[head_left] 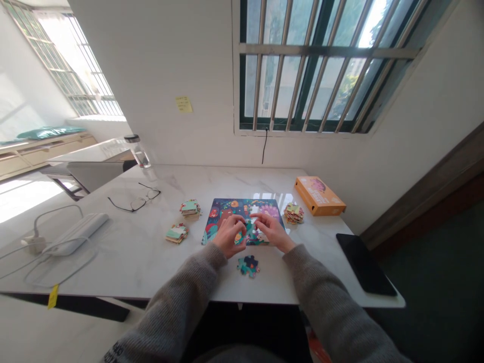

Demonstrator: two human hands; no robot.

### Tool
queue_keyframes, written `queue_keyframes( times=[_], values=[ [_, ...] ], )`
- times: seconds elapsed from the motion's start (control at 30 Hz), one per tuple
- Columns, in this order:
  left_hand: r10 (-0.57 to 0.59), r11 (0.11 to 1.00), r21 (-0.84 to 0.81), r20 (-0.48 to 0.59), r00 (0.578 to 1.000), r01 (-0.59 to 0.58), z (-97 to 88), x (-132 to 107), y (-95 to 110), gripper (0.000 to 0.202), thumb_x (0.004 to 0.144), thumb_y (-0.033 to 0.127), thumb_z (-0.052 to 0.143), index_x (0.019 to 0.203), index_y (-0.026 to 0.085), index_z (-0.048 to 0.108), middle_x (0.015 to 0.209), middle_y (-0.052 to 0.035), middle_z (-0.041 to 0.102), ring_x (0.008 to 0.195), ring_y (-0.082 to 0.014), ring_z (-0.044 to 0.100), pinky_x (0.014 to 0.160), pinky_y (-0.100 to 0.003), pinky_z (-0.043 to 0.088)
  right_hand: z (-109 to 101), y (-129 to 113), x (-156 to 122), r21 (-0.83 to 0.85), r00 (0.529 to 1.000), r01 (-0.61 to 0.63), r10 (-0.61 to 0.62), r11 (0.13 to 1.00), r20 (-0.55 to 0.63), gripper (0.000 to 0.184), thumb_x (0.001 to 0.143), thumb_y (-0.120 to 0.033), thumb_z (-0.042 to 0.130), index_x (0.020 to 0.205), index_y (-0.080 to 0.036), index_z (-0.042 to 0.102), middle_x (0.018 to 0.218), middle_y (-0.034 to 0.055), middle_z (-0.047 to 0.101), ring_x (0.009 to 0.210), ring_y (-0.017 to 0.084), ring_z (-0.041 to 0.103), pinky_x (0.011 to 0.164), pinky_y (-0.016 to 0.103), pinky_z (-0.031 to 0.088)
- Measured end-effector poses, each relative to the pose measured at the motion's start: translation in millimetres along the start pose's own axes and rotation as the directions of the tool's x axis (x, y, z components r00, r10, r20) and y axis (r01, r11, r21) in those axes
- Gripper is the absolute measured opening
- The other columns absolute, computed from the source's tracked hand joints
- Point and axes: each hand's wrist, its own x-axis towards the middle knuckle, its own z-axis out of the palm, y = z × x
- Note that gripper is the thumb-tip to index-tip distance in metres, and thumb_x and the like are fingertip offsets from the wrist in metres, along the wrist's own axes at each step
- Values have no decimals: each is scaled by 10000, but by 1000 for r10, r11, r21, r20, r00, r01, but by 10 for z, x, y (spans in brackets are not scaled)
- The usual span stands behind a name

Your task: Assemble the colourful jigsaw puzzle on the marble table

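Note:
A colourful jigsaw puzzle (217, 214) lies mostly assembled on the white table, with pale gaps near its middle and right. My left hand (230, 236) is over its lower middle, fingers curved and thumb apart from them; puzzle artwork shows between. My right hand (273, 232) reaches in from the right, its index finger stretched toward the gap and the other fingers bent. No piece is plainly visible in either hand. Just below the puzzle, nearer to me, is a small cluster of loose puzzle pieces (248, 265), blue and teal.
Stacked puzzle pieces (190, 208) and a second pile (177, 233) sit left of the puzzle, another pile (294, 213) right. Around them are an orange box (319, 195), a black tablet (365, 263), eyeglasses (138, 203), a bottle (139, 153) and a power strip (77, 234) with cables.

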Motion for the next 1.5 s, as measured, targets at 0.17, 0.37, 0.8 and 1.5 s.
queue_keyframes(
  times=[0.17,0.37,0.8,1.5],
  values=[
    [42,999,-5,37,998,-42,11,149,-50,234,688,109,670,855,209,542,1117,-82,568,1025,-237,570,870,-375,446,-27,-11,2,24,998,12,-10,1000,-63,334,923,-366,511,1169,-190,653,715,-16,563,654,134,510,656,283,429],
    [-4,1000,6,-10,1000,4,153,289,-114,200,728,171,718,855,214,569,1103,-77,588,1043,-250,585,899,-401,451,-31,63,44,39,995,33,-30,999,-93,419,878,-426,613,1216,-180,616,689,-47,460,610,121,448,567,258,348],
    [-53,958,-286,-72,996,30,224,170,-295,219,704,90,636,868,201,542,1044,-63,538,988,-206,566,874,-353,498,-99,51,12,-299,990,107,-128,948,-51,306,911,-326,559,1178,-221,662,1065,74,634,865,178,598,707,308,503],
    [-320,845,-453,-2,947,284,273,141,-361,316,798,227,658,1090,176,549,943,-40,620,794,-151,602,706,-285,467,-174,-15,-42,-589,949,260,-315,765,9,496,860,-326,711,1335,-273,575,1122,77,637,938,232,598,895,412,521]
  ],
)
